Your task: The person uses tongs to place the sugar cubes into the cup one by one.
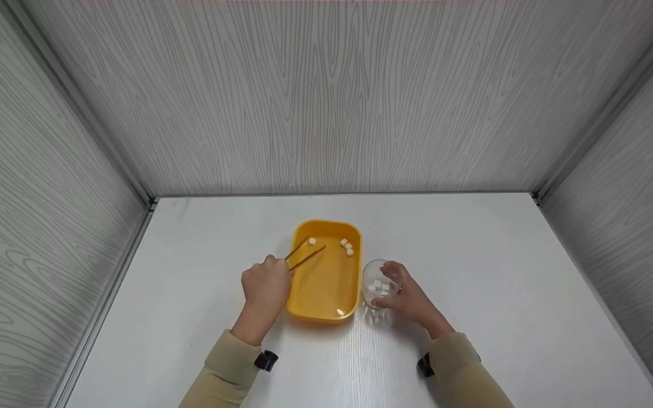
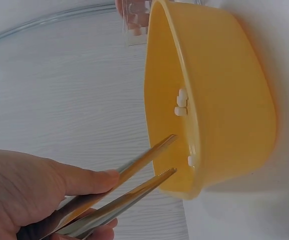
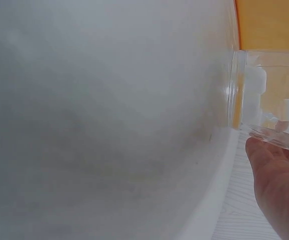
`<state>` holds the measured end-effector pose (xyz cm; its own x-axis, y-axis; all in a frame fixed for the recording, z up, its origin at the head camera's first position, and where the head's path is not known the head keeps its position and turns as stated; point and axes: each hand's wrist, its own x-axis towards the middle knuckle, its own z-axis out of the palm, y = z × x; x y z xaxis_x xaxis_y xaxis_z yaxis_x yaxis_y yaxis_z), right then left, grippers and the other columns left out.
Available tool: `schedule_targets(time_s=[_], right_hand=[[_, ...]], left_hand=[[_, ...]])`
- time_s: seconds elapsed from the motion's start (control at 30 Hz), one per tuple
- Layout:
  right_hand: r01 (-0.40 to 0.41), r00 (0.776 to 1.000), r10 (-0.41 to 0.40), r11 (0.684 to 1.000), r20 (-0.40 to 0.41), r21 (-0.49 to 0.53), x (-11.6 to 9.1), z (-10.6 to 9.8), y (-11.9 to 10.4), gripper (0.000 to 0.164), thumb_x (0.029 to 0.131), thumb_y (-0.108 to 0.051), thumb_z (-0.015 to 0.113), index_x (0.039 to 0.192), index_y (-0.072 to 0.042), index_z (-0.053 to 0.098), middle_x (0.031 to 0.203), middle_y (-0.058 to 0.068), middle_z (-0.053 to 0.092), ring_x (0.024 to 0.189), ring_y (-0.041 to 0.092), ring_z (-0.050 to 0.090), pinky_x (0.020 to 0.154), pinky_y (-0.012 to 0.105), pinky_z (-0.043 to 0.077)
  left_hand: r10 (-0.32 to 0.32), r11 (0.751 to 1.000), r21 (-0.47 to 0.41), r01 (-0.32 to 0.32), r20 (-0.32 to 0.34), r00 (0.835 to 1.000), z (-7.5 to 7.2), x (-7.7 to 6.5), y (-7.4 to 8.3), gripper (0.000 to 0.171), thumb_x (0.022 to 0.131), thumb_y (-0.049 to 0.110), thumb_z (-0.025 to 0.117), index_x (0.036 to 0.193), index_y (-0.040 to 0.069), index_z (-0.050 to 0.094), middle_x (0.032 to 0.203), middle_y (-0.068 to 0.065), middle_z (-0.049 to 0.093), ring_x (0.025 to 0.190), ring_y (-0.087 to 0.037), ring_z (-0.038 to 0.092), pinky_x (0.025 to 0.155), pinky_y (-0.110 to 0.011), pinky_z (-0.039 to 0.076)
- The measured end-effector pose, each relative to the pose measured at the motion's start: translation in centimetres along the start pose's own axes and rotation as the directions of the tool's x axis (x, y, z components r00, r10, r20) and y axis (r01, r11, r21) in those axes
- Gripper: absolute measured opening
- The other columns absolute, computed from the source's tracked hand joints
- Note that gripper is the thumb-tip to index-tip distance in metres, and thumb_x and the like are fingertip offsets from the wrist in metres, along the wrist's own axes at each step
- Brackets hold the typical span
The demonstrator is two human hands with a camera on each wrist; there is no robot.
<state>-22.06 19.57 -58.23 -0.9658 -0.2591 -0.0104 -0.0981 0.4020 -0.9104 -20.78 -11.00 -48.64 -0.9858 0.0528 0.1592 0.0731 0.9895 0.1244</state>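
Observation:
My left hand (image 1: 266, 286) grips metal tongs (image 2: 134, 195) over the left side of a yellow tub (image 1: 323, 294). The tongs' arms are spread, with their tips reaching inside the tub. One small white cube (image 1: 312, 241) lies near the far tip. In the far right corner, three more white cubes (image 1: 348, 247) sit close together. Just right of the tub, my right hand (image 1: 411, 300) curls its thumb and fingers round a clear cup (image 1: 369, 275). Several white cubes (image 1: 383, 287) show through the cup's wall, which is also close up in the right wrist view.
The tub and cup stand on a white table (image 1: 219, 226). Behind it rises a grey wood-grain panel (image 1: 332, 113), with similar panels at the left (image 1: 49, 170) and right (image 1: 632, 198). The cup stands close against the tub's right side.

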Motion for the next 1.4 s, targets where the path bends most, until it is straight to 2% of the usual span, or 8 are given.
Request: schedule_targets(time_s=[0.2, 0.47, 0.73, 1.03, 1.23, 1.4], right_hand=[[-0.007, 1.000, 0.007, 1.000, 0.012, -0.017, -0.1, -0.1, 0.2, 0.091, 0.076, -0.023, 0.087, 0.147, -0.008, 0.032, 0.149, 0.010, 0.041, 0.140, 0.030, 0.033, 0.108, 0.059, 0.027], [0.002, 1.000, -0.001, 1.000, 0.016, -0.016, -0.1, -0.1, 0.1, 0.091, 0.077, -0.021, 0.086, 0.147, -0.004, 0.031, 0.148, 0.013, 0.042, 0.140, 0.030, 0.034, 0.109, 0.055, 0.026], [0.001, 1.000, 0.000, 1.000, 0.008, -0.030, -0.2, -0.1, 0.0, 0.088, 0.077, -0.022, 0.086, 0.146, -0.006, 0.033, 0.147, 0.013, 0.043, 0.139, 0.033, 0.034, 0.108, 0.057, 0.028], [-0.011, 1.000, 0.012, 0.999, 0.010, -0.033, -0.2, -0.1, -0.2, 0.089, 0.076, -0.024, 0.086, 0.146, -0.007, 0.033, 0.148, 0.012, 0.043, 0.139, 0.031, 0.034, 0.109, 0.056, 0.027], [-0.013, 1.000, 0.012, 1.000, -0.003, -0.028, -0.1, -0.1, -0.1, 0.088, 0.076, -0.019, 0.087, 0.145, -0.007, 0.034, 0.147, 0.014, 0.043, 0.139, 0.033, 0.035, 0.108, 0.057, 0.027], [-0.020, 1.000, 0.020, 1.000, 0.023, -0.011, -0.6, -0.2, -2.1, 0.087, 0.078, -0.017, 0.085, 0.145, -0.001, 0.031, 0.149, 0.022, 0.038, 0.140, 0.038, 0.031, 0.108, 0.059, 0.026]], left_hand=[[0.005, 1.000, 0.008, -0.005, 0.020, 1.000, 0.3, 0.3, 0.0, 0.027, 0.088, 0.026, 0.075, 0.088, 0.000, 0.074, 0.067, -0.010, 0.056, 0.059, -0.030, 0.063, 0.051, -0.044, 0.051], [0.021, 1.000, 0.001, -0.021, 0.012, 1.000, 0.4, 1.1, -0.3, 0.026, 0.089, 0.026, 0.074, 0.087, 0.000, 0.075, 0.068, -0.010, 0.060, 0.059, -0.030, 0.064, 0.051, -0.043, 0.051], [0.009, 1.000, 0.024, -0.010, 0.067, 0.998, 0.5, 1.9, -0.3, 0.020, 0.091, 0.022, 0.070, 0.090, 0.003, 0.074, 0.071, -0.011, 0.061, 0.064, -0.030, 0.064, 0.054, -0.043, 0.051], [0.029, 0.999, 0.044, -0.031, 0.051, 0.998, 1.2, 2.2, 0.0, 0.016, 0.092, 0.017, 0.068, 0.086, 0.004, 0.074, 0.070, -0.011, 0.061, 0.063, -0.029, 0.064, 0.053, -0.042, 0.051], [0.033, 0.999, 0.035, -0.034, 0.034, 0.999, 1.5, 2.3, -0.2, 0.015, 0.092, 0.012, 0.066, 0.081, 0.004, 0.072, 0.069, -0.010, 0.062, 0.061, -0.028, 0.063, 0.052, -0.042, 0.050], [0.044, 0.998, 0.033, -0.044, 0.010, 0.999, 1.5, 2.3, -0.4, 0.018, 0.091, 0.008, 0.066, 0.075, 0.003, 0.071, 0.065, -0.009, 0.060, 0.054, -0.020, 0.057, 0.048, -0.039, 0.048]])
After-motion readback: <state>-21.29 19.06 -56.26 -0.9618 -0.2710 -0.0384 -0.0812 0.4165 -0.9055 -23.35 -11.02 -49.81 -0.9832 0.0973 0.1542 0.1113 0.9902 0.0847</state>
